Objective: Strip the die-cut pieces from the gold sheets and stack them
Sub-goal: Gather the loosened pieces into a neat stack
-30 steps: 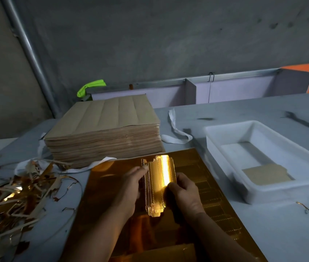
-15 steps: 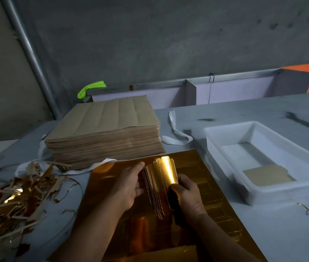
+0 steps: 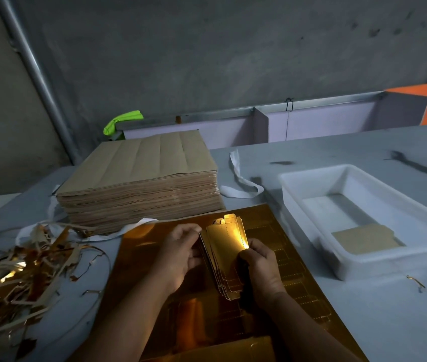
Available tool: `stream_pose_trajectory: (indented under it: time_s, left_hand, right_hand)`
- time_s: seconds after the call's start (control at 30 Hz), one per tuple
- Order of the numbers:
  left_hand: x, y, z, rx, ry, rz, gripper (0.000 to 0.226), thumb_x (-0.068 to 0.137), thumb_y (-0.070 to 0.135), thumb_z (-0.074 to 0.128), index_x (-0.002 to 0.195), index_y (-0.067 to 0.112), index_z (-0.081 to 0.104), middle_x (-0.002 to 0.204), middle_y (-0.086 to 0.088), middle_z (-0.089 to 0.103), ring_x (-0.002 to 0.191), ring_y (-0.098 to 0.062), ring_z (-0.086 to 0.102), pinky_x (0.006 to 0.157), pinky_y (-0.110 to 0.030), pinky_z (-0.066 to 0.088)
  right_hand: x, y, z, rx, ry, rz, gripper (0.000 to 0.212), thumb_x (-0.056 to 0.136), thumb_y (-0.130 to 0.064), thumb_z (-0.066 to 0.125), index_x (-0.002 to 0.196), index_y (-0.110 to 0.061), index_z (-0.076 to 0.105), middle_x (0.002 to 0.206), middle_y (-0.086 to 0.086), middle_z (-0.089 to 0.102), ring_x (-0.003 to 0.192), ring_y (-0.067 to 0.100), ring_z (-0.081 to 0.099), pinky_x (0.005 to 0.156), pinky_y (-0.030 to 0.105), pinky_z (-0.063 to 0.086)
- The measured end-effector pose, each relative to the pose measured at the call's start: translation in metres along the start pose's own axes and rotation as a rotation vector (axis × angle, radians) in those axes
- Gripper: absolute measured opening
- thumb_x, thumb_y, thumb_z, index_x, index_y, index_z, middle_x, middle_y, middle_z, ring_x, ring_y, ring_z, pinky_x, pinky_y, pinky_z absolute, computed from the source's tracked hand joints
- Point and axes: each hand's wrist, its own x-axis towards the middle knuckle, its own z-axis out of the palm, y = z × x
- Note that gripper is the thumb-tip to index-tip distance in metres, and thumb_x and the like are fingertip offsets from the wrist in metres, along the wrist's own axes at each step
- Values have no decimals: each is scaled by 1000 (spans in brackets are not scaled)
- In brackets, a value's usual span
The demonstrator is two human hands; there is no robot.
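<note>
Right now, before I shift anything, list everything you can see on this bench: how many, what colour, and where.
gold sheet: at least one, gold, flat on the table under the hands
die-cut pieces: one bundle, count unclear, gold, held over the gold sheet
sheet stack: one, brown, behind the gold sheet
tray: one, white, right of the gold sheet
brown piece: at least one, brown, inside the tray
scrap strips: one pile, gold and brown, far left
table: one, grey
left hand: grips the bundle's left edge
right hand: grips its right edge
</note>
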Motion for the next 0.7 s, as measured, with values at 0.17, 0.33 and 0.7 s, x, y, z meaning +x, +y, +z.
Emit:
stream_pose_trajectory:
  time_s: [0.17, 0.33, 0.7]
  left_hand:
    - [0, 1, -2, 172, -30, 151, 52, 89, 10, 67, 133, 24, 45, 114, -10, 64, 97, -26, 68, 74, -39, 59]
    - [-7, -7, 7, 371, 41, 338, 61, 82, 5, 73, 117, 40, 37, 117, 4, 56, 85, -21, 71, 75, -39, 60]
    - [-14, -17, 11, 270, -134, 79, 56, 89, 61, 47, 125, 20, 58, 119, -5, 62, 113, -23, 58, 99, -43, 46]
  right_hand:
    - [3, 1, 0, -7, 6, 5, 16, 98, -10, 49, 100, -14, 64, 104, 23, 65, 87, 39, 67, 67, 43, 58]
    - [5, 2, 1, -20, 25, -10, 16, 98, -12, 50, 98, -19, 64, 108, 18, 64, 98, 39, 64, 80, 53, 59]
    - [1, 2, 3, -100, 48, -63, 9, 98, -19, 52, 97, -19, 61, 105, 16, 64, 97, 43, 64, 86, 63, 55]
